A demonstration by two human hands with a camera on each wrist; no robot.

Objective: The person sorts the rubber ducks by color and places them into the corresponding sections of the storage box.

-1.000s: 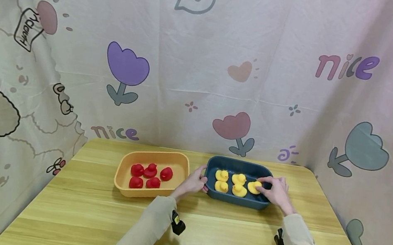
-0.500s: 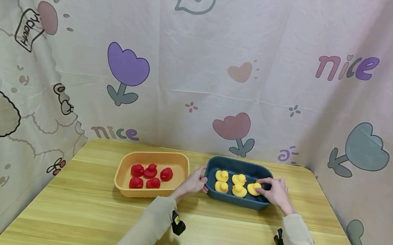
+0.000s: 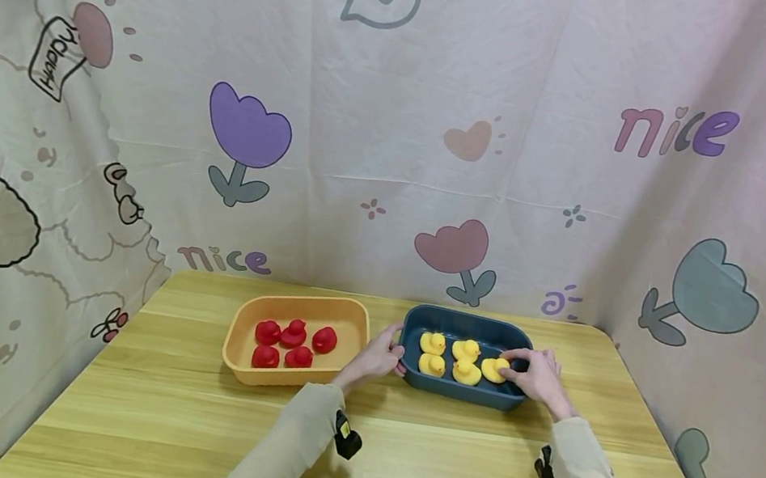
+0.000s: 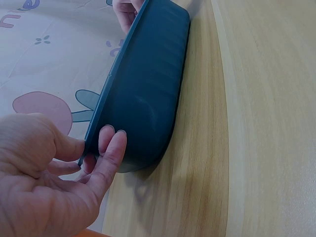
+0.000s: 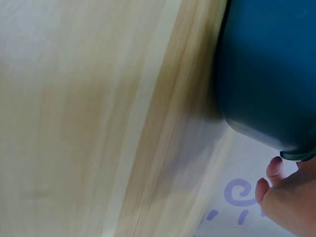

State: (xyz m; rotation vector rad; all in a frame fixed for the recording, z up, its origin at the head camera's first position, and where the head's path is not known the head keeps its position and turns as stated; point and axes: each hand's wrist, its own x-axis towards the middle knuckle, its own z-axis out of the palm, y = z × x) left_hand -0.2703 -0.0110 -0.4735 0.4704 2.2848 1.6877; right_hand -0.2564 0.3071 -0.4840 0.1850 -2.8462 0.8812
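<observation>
Several yellow rubber ducks [image 3: 466, 372] sit in a dark blue basket [image 3: 460, 392]. My left hand [image 3: 377, 354] grips the basket's left end; in the left wrist view its thumb [image 4: 69, 147] is at the rim, with fingers against the outer wall. Reaching over the right end, my right hand [image 3: 535, 372] pinches the rightmost rubber duck [image 3: 494, 370] between thumb and index finger, low inside the basket. The right wrist view shows only part of that hand [image 5: 294, 197] beside the basket's corner; the duck is hidden there by the wall.
To the left stands a yellow-orange basket [image 3: 343, 317] with several red rubber ducks [image 3: 293, 332] in it, close beside my left forearm. Both baskets stand on a wooden table [image 3: 438, 475], near its back edge, before a printed cloth [image 3: 368, 139].
The rightmost yellow duck has turned and shifted slightly toward the front under my right fingers. My left hand and both baskets have stayed where they were.
</observation>
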